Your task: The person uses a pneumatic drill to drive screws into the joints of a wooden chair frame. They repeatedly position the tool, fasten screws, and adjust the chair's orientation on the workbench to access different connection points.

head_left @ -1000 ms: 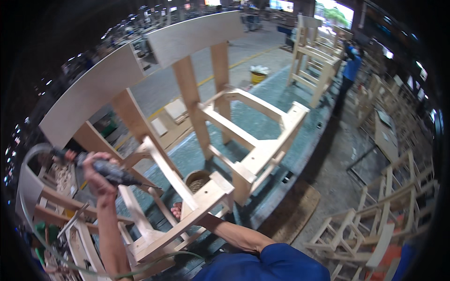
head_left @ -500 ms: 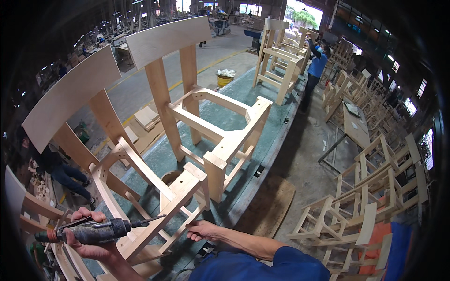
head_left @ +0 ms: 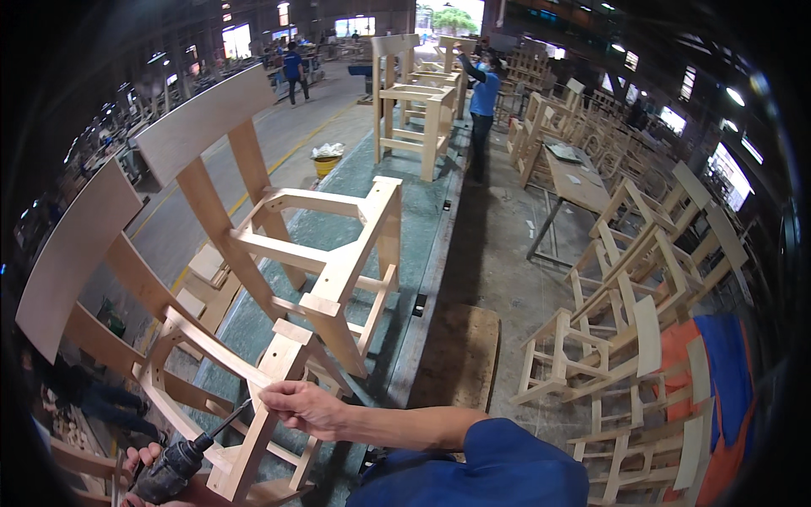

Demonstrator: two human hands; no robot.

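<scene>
My left hand is closed around a dark, straight-bodied power screwdriver at the lower left. Its long thin bit slants up and right, the tip close to my right fingertips. My right hand is at the front rail of the nearest unfinished wooden chair frame, thumb and fingers pinched together. Whatever they may hold is too small to make out. This chair has a broad, curved pale backrest. Beyond it stands a second chair frame with holes in its front rail.
The chairs stand on a long green-topped bench. More frames are at its far end beside a person in blue. Stacked frames fill the right side, near a table. Another person is at far left.
My view has turned right. My right hand has moved up and left onto the chair's front rail. The screwdriver in my left hand has swung, its bit now beside my right fingers.
</scene>
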